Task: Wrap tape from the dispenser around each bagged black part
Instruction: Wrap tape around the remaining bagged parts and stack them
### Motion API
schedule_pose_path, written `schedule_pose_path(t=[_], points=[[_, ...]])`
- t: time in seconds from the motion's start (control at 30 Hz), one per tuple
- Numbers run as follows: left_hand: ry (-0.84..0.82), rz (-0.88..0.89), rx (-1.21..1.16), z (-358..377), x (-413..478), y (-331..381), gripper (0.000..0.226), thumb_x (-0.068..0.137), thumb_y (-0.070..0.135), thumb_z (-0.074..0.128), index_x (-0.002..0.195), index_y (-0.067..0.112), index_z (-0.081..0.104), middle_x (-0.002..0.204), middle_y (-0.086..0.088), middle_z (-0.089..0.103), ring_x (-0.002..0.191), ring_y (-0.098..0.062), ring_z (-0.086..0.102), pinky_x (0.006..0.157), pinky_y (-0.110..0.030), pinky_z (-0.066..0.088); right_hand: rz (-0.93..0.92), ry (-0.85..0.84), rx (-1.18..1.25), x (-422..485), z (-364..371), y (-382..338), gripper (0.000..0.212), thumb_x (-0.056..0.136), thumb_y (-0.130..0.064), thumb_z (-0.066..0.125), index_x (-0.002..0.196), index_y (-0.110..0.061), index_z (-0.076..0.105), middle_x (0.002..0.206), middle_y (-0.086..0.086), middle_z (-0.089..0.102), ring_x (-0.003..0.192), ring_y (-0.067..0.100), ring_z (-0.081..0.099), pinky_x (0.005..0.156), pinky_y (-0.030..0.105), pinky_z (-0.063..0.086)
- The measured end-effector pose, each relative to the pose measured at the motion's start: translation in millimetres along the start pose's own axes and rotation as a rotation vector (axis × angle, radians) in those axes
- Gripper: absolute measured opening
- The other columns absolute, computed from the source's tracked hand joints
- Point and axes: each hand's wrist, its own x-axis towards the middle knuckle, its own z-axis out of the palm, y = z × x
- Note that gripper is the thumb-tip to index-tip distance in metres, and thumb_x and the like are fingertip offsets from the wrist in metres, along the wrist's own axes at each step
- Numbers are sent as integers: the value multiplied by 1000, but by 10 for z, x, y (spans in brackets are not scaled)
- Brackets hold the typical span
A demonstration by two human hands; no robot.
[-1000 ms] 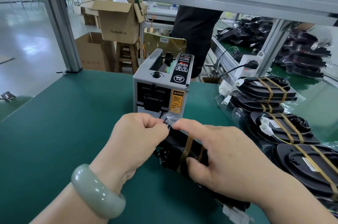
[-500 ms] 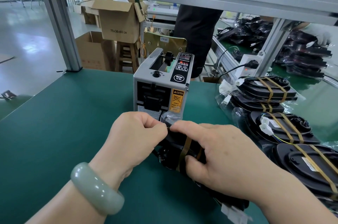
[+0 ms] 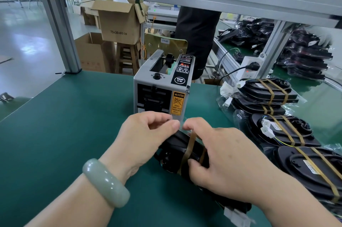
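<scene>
Bagged black part (image 3: 174, 152): it lies slanted on the green mat (image 3: 64, 115) between my hands, its far end just in front of the dispenser, so fresh tape is near.
Tape (image 3: 189, 150): two brown bands already cross the part side by side; the nearer one runs under my right thumb.
Right hand (image 3: 227, 158): my fingers curl over the top and my thumb presses the side next to the bands, clamping the part so it cannot roll while the wrap is smoothed.
Left hand (image 3: 146, 139): it is curled tight, thumb against forefinger, pinching the clear bag film at the far end (whether a tape end is in that pinch too, I cannot tell).
Dispenser (image 3: 162, 89): a grey box standing upright and facing me, with no cut strip plainly showing at its mouth.
Finished parts (image 3: 285, 132): banded and stacked to my right, well apart from the working spot.
Step, as I judge it: pressing the bands down before this one joins the stack.
</scene>
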Motion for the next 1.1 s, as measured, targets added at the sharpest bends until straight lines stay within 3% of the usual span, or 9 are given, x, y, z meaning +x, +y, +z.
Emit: schedule_pose_path(t=[0.07, 0.2, 0.33, 0.43, 0.63, 0.73, 0.8, 0.93, 1.1], points=[[-3, 1, -32, -7, 46, -21, 3, 76, 30, 75, 75, 28, 77, 73, 13, 73, 64, 3, 65, 58, -7, 47, 22, -8, 7, 4, 3, 32, 47, 69, -50, 47, 113, -38, 33, 53, -13, 40, 55, 11, 49, 53, 28, 43], [-33, 42, 13, -75, 110, -48, 23, 90, 27, 63, 73, 33, 77, 60, 10, 66, 52, -3, 54, 52, -12, 46, 34, -41, 81, 16, -6, 82, 46, 68, -51, 47, 110, -42, 32, 56, -10, 53, 53, 9, 50, 53, 27, 46], [-164, 394, 347, -197, 172, 35, 19, 81, 37, 71, 94, 50, 68, 100, 22, 66, 74, -6, 61, 71, -8, 45, 37, -36, 125, 44, -18, 118, 48, 64, -54, 41, 110, -42, 31, 72, -11, 64, 62, 10, 54, 63, 30, 48], [-384, 474, 525, -225, 275, 103, 22, 79, 30, 76, 98, 40, 73, 100, 14, 67, 86, -11, 64, 81, -22, 48, 32, -39, 140, 60, -17, 133, 48, 66, -52, 45, 112, -45, 33, 78, -12, 66, 67, 10, 55, 65, 26, 46], [-434, 364, 449, -228, 375, 184, 29, 84, 16, 72, 90, 44, 69, 94, 13, 73, 87, 1, 66, 81, -14, 50, 124, -135, 193, -199, -81, 367, 89, 54, -73, 57, 131, -68, 12, 122, -44, 47, 113, -15, 47, 95, 10, 39], [-462, 161, 115, -283, 324, 102, 32, 89, 0, 60, 99, 27, 72, 96, 7, 75, 71, -1, 65, 66, -14, 52, 251, -9, 396, -406, -1, 402, 74, 48, -66, 67, 115, -66, 36, 111, -42, 54, 101, -12, 57, 84, 5, 41], [-317, -15, -149, -290, 337, 34, 24, 92, -1, 55, 103, 16, 69, 94, 0, 75, 65, -7, 64, 59, -17, 53, 288, 78, 529, -480, 59, 400, 66, 48, -56, 79, 105, -61, 47, 100, -33, 64, 89, -7, 63, 75, 4, 44], [132, -312, -200, -241, 557, -56, 8, 92, 17, 62, 90, 11, 68, 68, 0, 67, 51, -5, 55, 41, -14, 44, 295, 111, 593, -507, 115, 398, 66, 57, -31, 90, 104, -59, 53, 95, -26, 69, 85, -3, 66, 74, 5, 46], [195, -419, -225, -169, 737, -57, 14, 91, 20, 64, 81, 10, 64, 64, 0, 65, 46, -4, 54, 35, -13, 40, 298, 102, 622, -485, 111, 358, 59, 58, -36, 86, 104, -57, 55, 96, -24, 70, 83, -2, 67, 72, 7, 48]])
